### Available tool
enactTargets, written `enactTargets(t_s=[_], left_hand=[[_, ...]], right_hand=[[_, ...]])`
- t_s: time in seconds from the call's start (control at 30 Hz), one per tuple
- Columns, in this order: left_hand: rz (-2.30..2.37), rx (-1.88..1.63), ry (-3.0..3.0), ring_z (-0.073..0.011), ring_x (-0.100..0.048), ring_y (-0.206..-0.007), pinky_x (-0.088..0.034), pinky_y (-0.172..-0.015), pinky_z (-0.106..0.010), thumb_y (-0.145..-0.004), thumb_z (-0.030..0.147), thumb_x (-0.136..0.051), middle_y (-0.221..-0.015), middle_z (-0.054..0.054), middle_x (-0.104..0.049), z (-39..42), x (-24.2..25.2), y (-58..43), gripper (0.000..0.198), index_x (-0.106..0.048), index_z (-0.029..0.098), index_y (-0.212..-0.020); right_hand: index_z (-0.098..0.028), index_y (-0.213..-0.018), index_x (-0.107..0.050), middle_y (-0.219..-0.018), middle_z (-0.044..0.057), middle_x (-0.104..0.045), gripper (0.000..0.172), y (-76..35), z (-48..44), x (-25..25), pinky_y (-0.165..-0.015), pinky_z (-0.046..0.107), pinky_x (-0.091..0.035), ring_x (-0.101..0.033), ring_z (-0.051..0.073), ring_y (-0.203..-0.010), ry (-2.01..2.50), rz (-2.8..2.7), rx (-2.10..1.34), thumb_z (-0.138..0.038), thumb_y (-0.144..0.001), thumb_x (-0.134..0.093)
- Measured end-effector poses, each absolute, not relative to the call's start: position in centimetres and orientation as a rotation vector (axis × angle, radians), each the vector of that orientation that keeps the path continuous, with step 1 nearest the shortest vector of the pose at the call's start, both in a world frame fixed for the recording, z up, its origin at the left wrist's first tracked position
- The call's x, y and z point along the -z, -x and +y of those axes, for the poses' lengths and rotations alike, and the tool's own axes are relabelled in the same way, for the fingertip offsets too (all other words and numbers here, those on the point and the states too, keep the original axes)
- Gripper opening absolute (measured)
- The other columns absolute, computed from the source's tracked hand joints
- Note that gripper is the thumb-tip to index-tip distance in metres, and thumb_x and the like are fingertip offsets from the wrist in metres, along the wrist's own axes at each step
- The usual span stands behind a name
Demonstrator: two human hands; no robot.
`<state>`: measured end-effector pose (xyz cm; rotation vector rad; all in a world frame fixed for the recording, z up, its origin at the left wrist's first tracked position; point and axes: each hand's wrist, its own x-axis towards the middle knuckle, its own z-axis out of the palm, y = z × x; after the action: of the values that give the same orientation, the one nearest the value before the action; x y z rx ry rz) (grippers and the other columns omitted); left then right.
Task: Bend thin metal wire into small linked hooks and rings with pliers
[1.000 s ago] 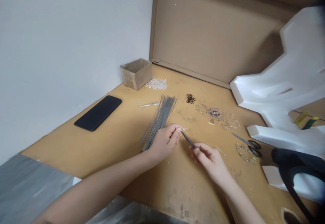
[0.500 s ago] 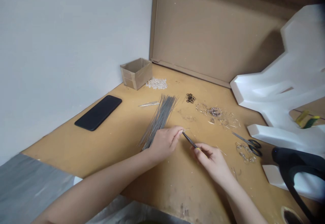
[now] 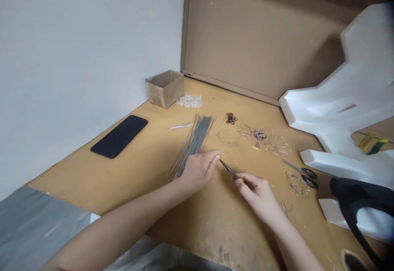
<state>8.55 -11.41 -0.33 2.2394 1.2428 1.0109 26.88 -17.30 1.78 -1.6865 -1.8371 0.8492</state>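
Note:
My left hand is closed in a pinch, with a short bit of thin wire sticking out at its fingertips. In my closed right hand are slim dark pliers with a touch of yellow at the grip. Their tip reaches the left fingertips; whether the jaws grip the wire is too small to tell. Beneath and beyond the left hand lies a bundle of straight grey wires. Scattered fine wire pieces lie just past the hands.
Around the work lie a black phone, a cardboard box, clear beads, black rings, tangled wire pieces, scissors and a beaded loop. White foam borders the right, a cardboard panel the back.
My left fingertips have shifted slightly to the left and up, with the pliers' tip following a little. Everything else on the table stays put.

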Motion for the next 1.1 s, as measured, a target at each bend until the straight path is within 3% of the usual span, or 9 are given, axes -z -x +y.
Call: enactTargets(t_s=[0.6, 0.83, 1.0, 1.1], left_hand=[[1.170, -1.014, -2.184, -0.0109, -0.056, -0.055, -0.039, -0.057, -0.021, -0.089, 0.028, -0.034, -0.063, -0.001, -0.063, -11.64, 0.30, -8.67, 0.028, -0.059, 0.015, -0.094], [1.180, -1.007, -1.775, -0.0076, -0.045, -0.046, -0.034, -0.048, -0.018, -0.083, 0.035, -0.045, -0.051, 0.004, -0.052, -11.47, 0.30, -9.07, 0.024, -0.061, 0.017, -0.080], [1.109, -0.978, -1.540, -0.0067, -0.040, -0.043, -0.031, -0.044, -0.017, -0.081, 0.038, -0.048, -0.047, 0.006, -0.046, -11.41, 0.26, -9.27, 0.024, -0.058, 0.017, -0.077], [1.076, -0.989, -1.442, -0.0067, -0.039, -0.043, -0.031, -0.045, -0.017, -0.081, 0.038, -0.048, -0.045, 0.007, -0.043, -11.49, 0.10, -9.33, 0.023, -0.056, 0.017, -0.077]], right_hand=[[-0.016, -0.074, -0.063, -0.058, -0.002, -0.057, 0.025, -26.83, -17.39, -2.21, -0.051, 0.020, -0.038, -0.052, 0.012, -0.053, 1.727, -1.948, -0.689, -0.028, -0.080, -0.042], [-0.020, -0.083, -0.066, -0.075, 0.001, -0.069, 0.022, -26.77, -17.67, -2.12, -0.057, 0.022, -0.042, -0.063, 0.015, -0.061, 1.764, -2.056, -0.273, -0.025, -0.077, -0.046], [-0.018, -0.084, -0.066, -0.069, 0.002, -0.068, 0.025, -26.54, -17.88, -1.70, -0.050, 0.023, -0.038, -0.063, 0.017, -0.056, 1.741, -2.141, 0.117, -0.027, -0.078, -0.044], [-0.017, -0.084, -0.066, -0.069, 0.003, -0.068, 0.024, -26.37, -17.97, -1.61, -0.050, 0.023, -0.038, -0.064, 0.017, -0.058, 1.703, -2.138, 0.168, -0.027, -0.078, -0.044]])
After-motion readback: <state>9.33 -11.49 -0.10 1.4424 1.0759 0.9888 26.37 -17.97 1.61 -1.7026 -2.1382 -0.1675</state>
